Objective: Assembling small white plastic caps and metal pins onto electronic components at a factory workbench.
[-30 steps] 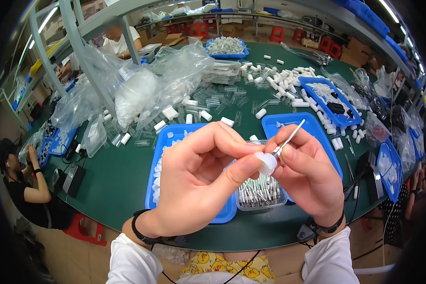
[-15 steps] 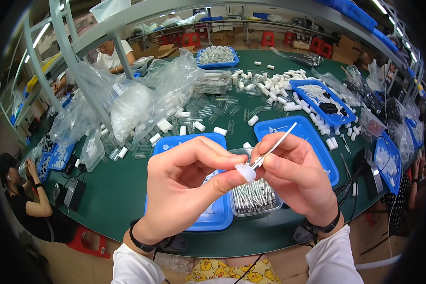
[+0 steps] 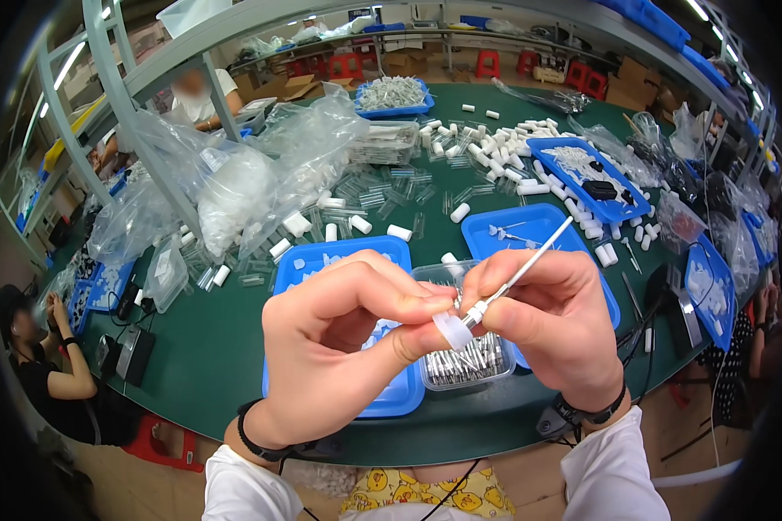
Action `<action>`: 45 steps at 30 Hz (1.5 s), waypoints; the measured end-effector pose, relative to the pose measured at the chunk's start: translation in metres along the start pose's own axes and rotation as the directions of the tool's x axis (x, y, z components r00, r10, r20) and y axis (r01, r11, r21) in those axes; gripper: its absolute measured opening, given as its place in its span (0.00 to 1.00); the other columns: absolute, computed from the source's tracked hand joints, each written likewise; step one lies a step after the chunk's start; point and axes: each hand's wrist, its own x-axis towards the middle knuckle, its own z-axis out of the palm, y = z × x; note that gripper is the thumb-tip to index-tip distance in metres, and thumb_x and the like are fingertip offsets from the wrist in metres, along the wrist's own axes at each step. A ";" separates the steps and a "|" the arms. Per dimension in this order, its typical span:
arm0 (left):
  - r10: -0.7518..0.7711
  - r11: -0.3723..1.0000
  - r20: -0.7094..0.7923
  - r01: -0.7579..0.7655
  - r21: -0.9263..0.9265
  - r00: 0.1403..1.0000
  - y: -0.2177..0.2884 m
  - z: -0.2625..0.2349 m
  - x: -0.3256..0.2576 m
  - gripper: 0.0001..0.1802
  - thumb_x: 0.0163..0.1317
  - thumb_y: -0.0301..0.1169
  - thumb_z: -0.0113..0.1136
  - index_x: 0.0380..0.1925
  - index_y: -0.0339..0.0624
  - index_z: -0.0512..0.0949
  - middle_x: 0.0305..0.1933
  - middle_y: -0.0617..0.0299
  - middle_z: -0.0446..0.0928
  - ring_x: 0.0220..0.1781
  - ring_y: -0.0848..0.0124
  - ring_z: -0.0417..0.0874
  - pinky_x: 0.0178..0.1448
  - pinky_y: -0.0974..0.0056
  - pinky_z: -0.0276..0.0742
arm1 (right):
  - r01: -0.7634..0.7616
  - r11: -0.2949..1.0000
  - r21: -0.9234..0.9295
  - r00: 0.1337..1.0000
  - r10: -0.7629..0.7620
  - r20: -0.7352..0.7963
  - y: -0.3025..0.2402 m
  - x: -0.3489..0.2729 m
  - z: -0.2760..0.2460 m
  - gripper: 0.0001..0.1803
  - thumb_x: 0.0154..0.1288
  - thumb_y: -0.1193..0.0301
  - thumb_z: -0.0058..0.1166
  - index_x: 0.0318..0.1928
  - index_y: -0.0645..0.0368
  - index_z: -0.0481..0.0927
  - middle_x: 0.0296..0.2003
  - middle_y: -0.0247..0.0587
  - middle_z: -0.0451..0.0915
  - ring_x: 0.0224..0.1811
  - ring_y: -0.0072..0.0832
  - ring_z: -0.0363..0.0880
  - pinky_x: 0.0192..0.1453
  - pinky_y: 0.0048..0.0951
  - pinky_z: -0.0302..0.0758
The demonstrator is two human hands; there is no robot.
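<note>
My left hand [image 3: 347,334] pinches a translucent white plastic cap [image 3: 451,332] between thumb and forefinger. In the fingers of my right hand [image 3: 552,326] is a thin white stick [image 3: 537,259] with a silver metal end, tilted up to the right. That metal end meets the cap; how far it goes in is hidden. Below the hands, a clear plastic box [image 3: 469,382] holds many similar metal-ended sticks. A blue tray [image 3: 401,406] with white pieces lies partly behind my left hand. Another blue tray [image 3: 521,217], holding a few capped sticks, is behind my right.
White cylinders [image 3: 500,148] and clear tubes [image 3: 387,191] are scattered across the green table [image 3: 208,356]. Plastic bags [image 3: 243,187] lie at left beside a grey frame post [image 3: 152,130]. Blue trays [image 3: 586,187] stand farther back. Other people sit around the table.
Both hands stay together, with the right shifted slightly. The stick now leans lower to the right, and more of its metal end shows beside the cap.
</note>
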 end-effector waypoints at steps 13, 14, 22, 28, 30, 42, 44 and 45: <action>-0.109 0.779 0.013 0.077 0.622 0.994 -0.027 0.014 0.003 0.15 0.47 0.23 0.54 0.37 0.33 0.68 0.29 0.56 0.72 0.33 0.71 0.75 0.37 0.71 0.69 | -0.107 0.994 0.004 0.965 0.105 -0.241 0.013 0.025 -0.032 0.09 0.59 0.72 0.38 0.36 0.64 0.68 0.31 0.39 0.72 0.35 0.22 0.70 0.41 0.23 0.67; -0.164 0.742 0.083 0.068 0.667 0.983 -0.029 0.012 0.001 0.14 0.47 0.25 0.54 0.36 0.34 0.69 0.28 0.55 0.73 0.32 0.69 0.75 0.36 0.70 0.69 | -0.142 0.987 -0.071 0.967 0.123 -0.224 0.015 0.031 -0.047 0.09 0.58 0.71 0.39 0.36 0.64 0.67 0.28 0.38 0.73 0.32 0.22 0.71 0.39 0.23 0.68; -0.474 0.533 0.285 0.014 0.846 0.833 -0.024 0.010 -0.008 0.12 0.50 0.34 0.51 0.27 0.34 0.72 0.25 0.51 0.73 0.29 0.60 0.75 0.32 0.64 0.70 | -0.401 -0.298 -0.866 0.904 0.025 -0.427 0.020 0.015 -0.116 0.14 0.50 0.66 0.47 0.30 0.67 0.68 0.24 0.51 0.73 0.29 0.41 0.72 0.33 0.36 0.68; -0.701 0.301 0.286 -0.093 0.949 0.653 -0.030 -0.007 -0.017 0.11 0.50 0.34 0.49 0.26 0.36 0.73 0.25 0.52 0.73 0.28 0.57 0.74 0.33 0.61 0.69 | -0.292 -0.252 -0.923 0.926 0.166 -0.338 0.025 0.006 -0.089 0.15 0.48 0.65 0.48 0.32 0.64 0.71 0.26 0.51 0.73 0.33 0.43 0.71 0.38 0.37 0.67; -0.611 0.386 0.331 -0.095 0.918 0.719 -0.039 -0.018 -0.023 0.10 0.49 0.32 0.50 0.28 0.36 0.73 0.27 0.52 0.73 0.30 0.58 0.73 0.35 0.61 0.68 | -0.179 -0.204 -0.962 0.913 0.330 -0.240 0.028 0.006 -0.078 0.15 0.47 0.66 0.49 0.34 0.64 0.71 0.27 0.50 0.73 0.34 0.42 0.71 0.39 0.36 0.66; -0.537 0.292 0.253 -0.104 0.951 0.805 -0.086 -0.051 -0.051 0.11 0.39 0.20 0.54 0.27 0.37 0.70 0.26 0.55 0.67 0.33 0.61 0.70 0.38 0.63 0.67 | -0.020 0.120 -0.993 0.747 0.661 0.065 0.074 0.016 -0.062 0.13 0.39 0.82 0.44 0.32 0.62 0.72 0.27 0.47 0.73 0.34 0.38 0.72 0.38 0.32 0.68; -0.529 0.366 0.187 0.023 0.930 0.828 -0.093 -0.053 -0.054 0.09 0.40 0.20 0.54 0.26 0.36 0.69 0.26 0.55 0.67 0.31 0.60 0.71 0.36 0.63 0.67 | 0.010 0.117 -0.993 0.782 0.618 0.080 0.080 0.014 -0.063 0.11 0.39 0.83 0.44 0.29 0.63 0.73 0.25 0.46 0.73 0.32 0.38 0.72 0.36 0.32 0.68; -0.525 0.399 0.154 0.083 0.913 0.837 -0.095 -0.053 -0.056 0.09 0.40 0.20 0.54 0.25 0.35 0.69 0.25 0.54 0.67 0.31 0.60 0.71 0.35 0.62 0.67 | 0.025 0.115 -0.993 0.801 0.592 0.089 0.084 0.014 -0.063 0.10 0.38 0.83 0.44 0.27 0.63 0.73 0.24 0.45 0.73 0.31 0.38 0.72 0.35 0.32 0.68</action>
